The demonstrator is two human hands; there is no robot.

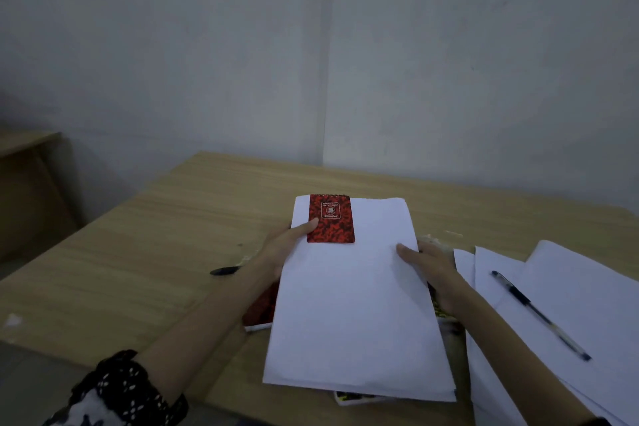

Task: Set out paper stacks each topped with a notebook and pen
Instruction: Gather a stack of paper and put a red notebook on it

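A stack of white paper [356,304] is held above the wooden table [138,245]. My left hand [283,245] grips its left edge, thumb pressing a small red spiral notebook [331,218] onto the top sheet. My right hand [428,270] grips the right edge, thumb on top. A second red notebook [261,311] lies on the table, partly hidden under the stack. Loose white sheets [570,294] lie at the right with a dark pen [539,315] on them. Another dark pen [224,270] lies on the table behind my left forearm.
A yellow and black printed book or booklet [449,325] shows under the held stack's right and front edges. A grey wall stands behind the table. Another wooden desk [24,145] is at the far left.
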